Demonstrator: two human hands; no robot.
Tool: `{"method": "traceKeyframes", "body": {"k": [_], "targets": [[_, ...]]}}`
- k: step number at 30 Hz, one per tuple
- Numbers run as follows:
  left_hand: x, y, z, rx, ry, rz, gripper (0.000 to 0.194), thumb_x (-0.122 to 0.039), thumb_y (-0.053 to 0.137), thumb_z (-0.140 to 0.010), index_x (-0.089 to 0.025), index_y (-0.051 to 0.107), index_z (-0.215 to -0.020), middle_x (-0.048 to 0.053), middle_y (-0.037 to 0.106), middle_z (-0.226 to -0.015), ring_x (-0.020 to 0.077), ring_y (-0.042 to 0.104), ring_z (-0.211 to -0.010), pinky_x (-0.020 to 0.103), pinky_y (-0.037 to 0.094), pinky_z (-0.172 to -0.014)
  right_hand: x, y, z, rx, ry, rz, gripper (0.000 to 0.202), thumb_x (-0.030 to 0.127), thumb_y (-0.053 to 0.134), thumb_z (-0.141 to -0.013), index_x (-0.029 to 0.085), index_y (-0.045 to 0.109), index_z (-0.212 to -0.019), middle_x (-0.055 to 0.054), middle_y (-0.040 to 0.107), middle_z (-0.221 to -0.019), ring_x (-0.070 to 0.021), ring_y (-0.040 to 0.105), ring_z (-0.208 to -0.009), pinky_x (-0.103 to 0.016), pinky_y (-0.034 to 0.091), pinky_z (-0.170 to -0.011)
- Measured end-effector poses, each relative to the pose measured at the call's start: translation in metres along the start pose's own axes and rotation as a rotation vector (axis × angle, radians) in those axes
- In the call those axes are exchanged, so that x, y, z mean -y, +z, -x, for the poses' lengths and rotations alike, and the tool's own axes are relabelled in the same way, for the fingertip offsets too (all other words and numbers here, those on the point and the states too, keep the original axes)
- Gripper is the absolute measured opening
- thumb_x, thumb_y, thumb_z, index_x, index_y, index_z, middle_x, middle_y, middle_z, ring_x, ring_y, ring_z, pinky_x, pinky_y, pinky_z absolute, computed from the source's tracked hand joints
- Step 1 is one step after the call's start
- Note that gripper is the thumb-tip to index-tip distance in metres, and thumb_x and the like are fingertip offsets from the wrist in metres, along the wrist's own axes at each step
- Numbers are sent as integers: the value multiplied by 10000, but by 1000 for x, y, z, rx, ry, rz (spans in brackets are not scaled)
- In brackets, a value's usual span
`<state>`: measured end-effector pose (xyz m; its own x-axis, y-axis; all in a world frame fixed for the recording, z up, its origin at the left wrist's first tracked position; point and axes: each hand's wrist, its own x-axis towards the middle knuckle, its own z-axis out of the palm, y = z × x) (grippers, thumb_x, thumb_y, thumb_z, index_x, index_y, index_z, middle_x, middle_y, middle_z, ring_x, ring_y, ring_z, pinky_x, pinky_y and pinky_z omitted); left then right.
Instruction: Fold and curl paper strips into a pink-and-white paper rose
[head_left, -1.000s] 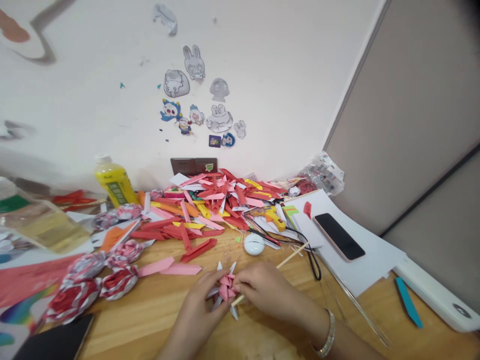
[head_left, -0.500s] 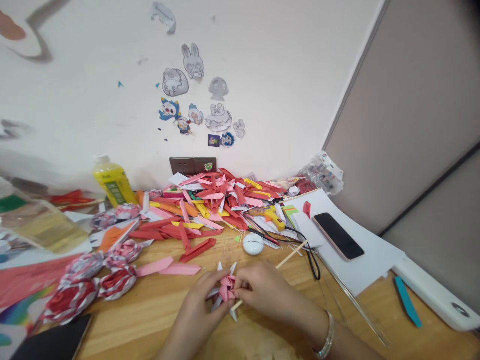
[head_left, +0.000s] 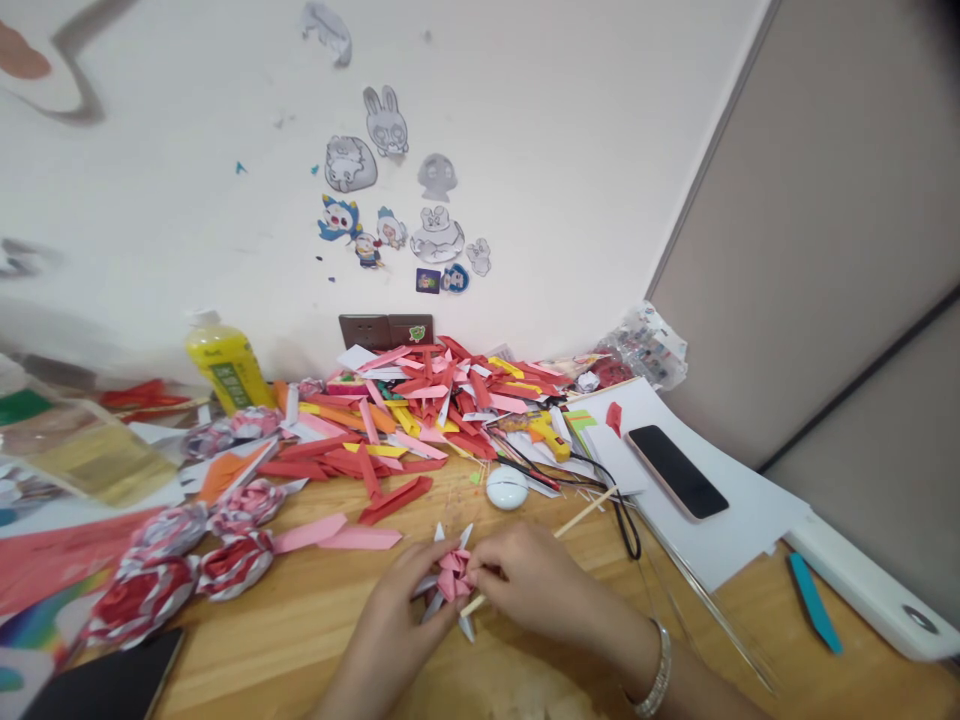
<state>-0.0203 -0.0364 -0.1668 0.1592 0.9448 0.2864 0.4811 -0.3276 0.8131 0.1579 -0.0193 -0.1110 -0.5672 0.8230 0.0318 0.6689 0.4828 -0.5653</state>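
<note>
Low over the wooden table, my left hand (head_left: 409,595) is closed around the left side of a folded paper flower (head_left: 452,575), pink at its centre with white pointed strips sticking out. My right hand (head_left: 517,575) has its fingers curled at the flower's right edge. A thin wooden stick (head_left: 585,512) runs under the right hand; its pale tip shows beside the flower and its other end points up and right. The right fingertips and stick overlap, so the exact grip on the stick is partly hidden. Two pink folded strips (head_left: 360,538) lie left of the flower.
Behind lies a pile of red, pink, yellow and orange folded strips (head_left: 420,400). A white rounded case (head_left: 507,488), yellow glue gun (head_left: 550,437) and phone (head_left: 677,472) are on the right. Finished paper flowers (head_left: 236,565) and a yellow bottle (head_left: 229,365) are on the left.
The right fingers have shifted very slightly at the flower's edge, and the stick has tilted a touch with them. The left hand keeps its place.
</note>
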Motion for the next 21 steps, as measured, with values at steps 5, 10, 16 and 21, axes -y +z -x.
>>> {"method": "traceKeyframes", "body": {"k": [5, 10, 16, 21], "targets": [[1, 0, 0, -2, 24, -25, 356, -265, 684, -677, -223, 679, -1031, 64, 725, -967, 220, 685, -904, 325, 575, -790, 0, 2, -1, -23, 44, -52, 162, 141, 564, -764, 177, 690, -669, 37, 628, -593, -73, 466, -520, -194, 234, -498], [1, 0, -1, 13, 7, -11, 389, -254, 689, -661, -223, 677, -1049, 70, 725, -976, 225, 684, -907, 331, 576, -783, -1, 3, -2, -17, 82, -54, 141, 157, 581, -760, 184, 715, -726, 14, 681, -670, -91, 531, -574, -191, 274, -526], [-1, 0, -1, 21, -13, 6, 367, -272, 687, -663, -221, 683, -1026, 73, 728, -957, 233, 685, -895, 347, 576, -780, -2, 6, -3, 6, 106, -54, 138, 169, 592, -768, 188, 726, -736, 14, 677, -656, -96, 532, -572, -198, 280, -533], [1, 0, 0, -1, -1, -2, 358, -287, 673, -683, -237, 678, -1038, 63, 729, -972, 230, 687, -902, 341, 578, -778, -4, 0, -1, 36, 56, -159, 170, 175, 559, -807, 178, 722, -756, 39, 628, -606, -79, 483, -531, -182, 274, -505]]}}
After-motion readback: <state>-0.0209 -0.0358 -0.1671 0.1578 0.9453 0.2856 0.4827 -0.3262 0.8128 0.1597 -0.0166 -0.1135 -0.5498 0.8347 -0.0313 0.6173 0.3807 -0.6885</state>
